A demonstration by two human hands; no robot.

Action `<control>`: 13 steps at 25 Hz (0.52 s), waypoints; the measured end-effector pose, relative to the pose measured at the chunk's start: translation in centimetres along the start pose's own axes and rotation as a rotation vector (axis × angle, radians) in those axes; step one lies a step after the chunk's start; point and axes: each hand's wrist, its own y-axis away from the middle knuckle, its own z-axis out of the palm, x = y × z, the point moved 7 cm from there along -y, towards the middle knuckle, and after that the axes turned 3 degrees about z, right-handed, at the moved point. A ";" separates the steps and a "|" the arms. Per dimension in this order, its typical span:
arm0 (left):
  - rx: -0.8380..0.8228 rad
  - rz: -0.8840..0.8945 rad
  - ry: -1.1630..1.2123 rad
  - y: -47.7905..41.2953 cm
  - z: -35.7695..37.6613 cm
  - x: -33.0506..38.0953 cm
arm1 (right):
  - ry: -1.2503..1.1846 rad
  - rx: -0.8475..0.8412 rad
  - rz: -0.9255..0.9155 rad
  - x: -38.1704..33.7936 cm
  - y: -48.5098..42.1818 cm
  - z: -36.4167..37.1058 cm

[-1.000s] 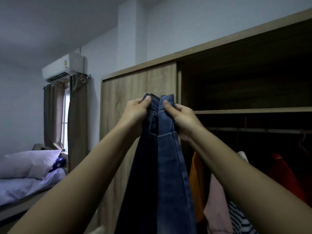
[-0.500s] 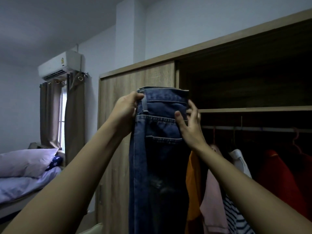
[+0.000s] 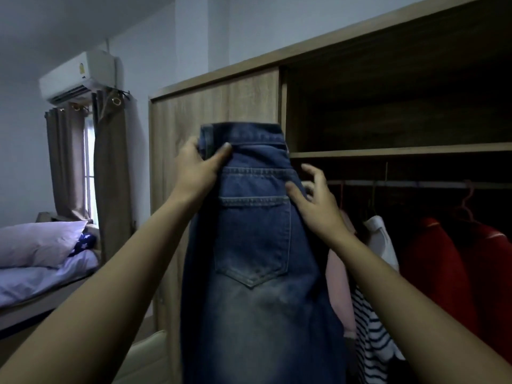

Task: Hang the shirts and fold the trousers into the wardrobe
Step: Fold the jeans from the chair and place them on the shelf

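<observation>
A pair of blue jeans (image 3: 255, 245) hangs upright in front of me, back pocket facing me, legs dropping out of view below. My left hand (image 3: 198, 170) is shut on the left end of the waistband, thumb across the front. My right hand (image 3: 315, 203) touches the jeans' right edge below the waistband, thumb on the denim and fingers spread behind it. Behind the jeans stands the wooden wardrobe (image 3: 216, 103) with its right side open. On its rail (image 3: 415, 184) hang a white shirt (image 3: 383, 245), a striped top (image 3: 371, 333), a pink garment (image 3: 339, 286) and red clothes (image 3: 457, 267).
A dark shelf (image 3: 401, 149) runs above the rail inside the wardrobe. The closed sliding door fills the wardrobe's left half. At the left are a bed with a lilac pillow (image 3: 38, 242), brown curtains (image 3: 110, 176) at a window and an air conditioner (image 3: 80, 76).
The jeans went from being pinched together at the waistband to hanging flat with the back pocket towards me. My right hand slid down the right edge and its fingers spread.
</observation>
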 end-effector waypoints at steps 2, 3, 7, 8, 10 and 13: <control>0.069 0.130 -0.026 -0.3 -1.2 1.5 | 0.031 -0.082 0.007 3.9 4.9 0.9; 0.084 0.177 -0.058 -0.3 -1.8 2.0 | 0.092 -0.125 0.003 6.0 7.3 1.4; -0.052 0.221 -0.015 -0.3 -2.0 1.4 | 0.077 -0.119 0.110 9.4 10.7 0.2; -0.058 0.230 0.020 -0.2 -2.0 1.2 | 0.019 -0.136 0.124 9.0 10.6 0.2; -0.039 0.250 0.061 0.2 -2.1 1.2 | -0.058 -0.176 0.153 8.4 10.2 0.9; -0.069 0.235 0.046 0.3 -1.7 1.2 | -0.076 -0.208 0.202 7.9 10.3 2.4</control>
